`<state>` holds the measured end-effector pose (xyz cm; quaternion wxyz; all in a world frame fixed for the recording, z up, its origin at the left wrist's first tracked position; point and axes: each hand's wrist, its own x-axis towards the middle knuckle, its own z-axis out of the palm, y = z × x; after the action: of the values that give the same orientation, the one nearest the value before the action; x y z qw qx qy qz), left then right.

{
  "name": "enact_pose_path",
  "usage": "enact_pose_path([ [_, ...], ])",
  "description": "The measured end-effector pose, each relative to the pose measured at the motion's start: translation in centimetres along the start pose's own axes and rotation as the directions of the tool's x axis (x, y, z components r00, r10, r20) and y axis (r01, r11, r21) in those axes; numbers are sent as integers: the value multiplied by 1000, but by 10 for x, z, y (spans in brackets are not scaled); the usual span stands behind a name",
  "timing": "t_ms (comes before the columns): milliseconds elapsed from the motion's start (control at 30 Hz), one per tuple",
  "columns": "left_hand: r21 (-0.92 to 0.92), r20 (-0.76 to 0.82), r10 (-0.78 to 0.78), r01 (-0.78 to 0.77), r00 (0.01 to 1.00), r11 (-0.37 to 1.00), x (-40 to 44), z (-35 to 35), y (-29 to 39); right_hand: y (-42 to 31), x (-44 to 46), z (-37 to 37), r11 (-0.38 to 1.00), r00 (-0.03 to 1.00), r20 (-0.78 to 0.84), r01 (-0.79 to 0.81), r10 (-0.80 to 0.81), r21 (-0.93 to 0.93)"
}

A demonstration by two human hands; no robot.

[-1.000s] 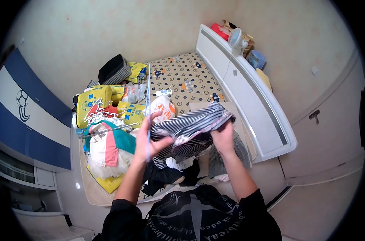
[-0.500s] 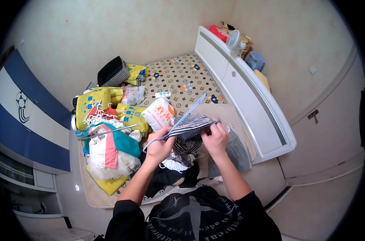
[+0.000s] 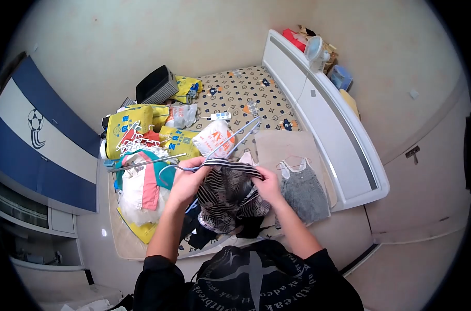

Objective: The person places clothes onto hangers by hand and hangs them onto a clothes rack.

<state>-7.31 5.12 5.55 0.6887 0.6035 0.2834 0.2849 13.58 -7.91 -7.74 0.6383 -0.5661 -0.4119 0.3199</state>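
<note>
My left hand (image 3: 187,180) is closed on a blue clothes hanger (image 3: 234,136) and on one end of a garment's black-and-white striped band. The other end of that band is pinched in my right hand (image 3: 268,185). Stretched between both hands, the dark patterned garment (image 3: 222,199) hangs open down over the bed; its exact kind is unclear. To the right of my right hand a grey checked dress (image 3: 304,189) lies flat with a hanger at its white neckline. Dark clothes (image 3: 200,234) lie partly hidden beneath the hanging garment.
White hangers (image 3: 137,141), yellow bags (image 3: 127,124) and folded clothes (image 3: 142,181) crowd the bed's left side, with a metal rod (image 3: 152,161) across them. Behind are a white printed bag (image 3: 214,139), a power strip (image 3: 221,116) and a black bin (image 3: 156,85). A white headboard (image 3: 328,119) borders the right.
The bunched striped garment is now spread and hangs down between my hands. My right hand has moved lower and left, uncovering the checked dress. The view has shifted slightly.
</note>
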Motion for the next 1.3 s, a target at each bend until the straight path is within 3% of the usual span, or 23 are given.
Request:
enact_pose_path([
  [100,116,-13,-104,105,994,988,0,-29,-16,-27,-1,-16,978,988,-71,123,-137,-169],
  [200,164,-43,-163,168,986,972,-4,-40,-32,-34,-3,-19,935,991,-77,75,-108,-346],
  [233,163,-56,-175,182,983,970,-4,-42,-36,-30,-3,-18,966,994,-82,43,-66,-256],
  [333,322,-84,-58,82,995,943,-3,-54,-44,-38,-4,-12,996,990,-142,-29,17,-88],
  [400,485,-62,163,-113,985,867,-3,-73,-60,-41,-4,-16,994,981,-183,-72,56,-81],
  [467,505,-20,-98,94,995,858,-21,-72,-21,-42,-2,-23,986,971,-221,-117,90,-114],
  [600,437,220,-204,90,954,895,-51,-62,5,-53,-1,-31,962,960,-280,-84,8,-261],
  [700,460,296,-305,145,905,876,-52,-46,-3,-66,-5,-31,889,962,-273,-113,-14,-444],
  [733,453,314,-292,127,903,882,-50,-35,-4,-71,-9,-28,865,969,-245,-105,-21,-490],
  [767,515,283,-384,199,879,834,-45,-28,-8,-76,-13,-23,839,976,-215,-95,-27,-535],
  [800,412,362,-221,57,906,910,-38,-30,-48,-80,-17,-18,811,982,-185,-81,-33,-579],
  [833,388,402,-188,19,896,921,-33,-21,-54,-81,-20,-13,797,982,-126,39,-144,-603],
  [867,364,441,-156,-18,884,931,-29,-9,-56,-81,-24,-7,787,985,-88,62,-146,-614],
  [933,385,449,-219,33,867,922,-23,12,-51,-93,-30,7,800,977,-12,165,-211,-576],
  [967,410,460,-229,24,858,912,-19,18,-53,-95,-32,6,795,985,32,154,-168,-587],
  [1100,234,462,-148,41,874,971,-15,15,-53,-157,-33,-9,474,897,350,441,-271,-762],
  [1200,333,542,-125,-76,831,940,-6,12,-52,-156,-23,-19,484,833,466,553,-299,-678],
  [1233,278,511,-114,-39,852,960,-4,14,-61,-142,-23,-21,558,887,444,435,-128,-706],
  [1300,236,318,7,-86,948,968,-6,24,-62,-129,-22,-23,552,912,379,399,-157,-732],
])
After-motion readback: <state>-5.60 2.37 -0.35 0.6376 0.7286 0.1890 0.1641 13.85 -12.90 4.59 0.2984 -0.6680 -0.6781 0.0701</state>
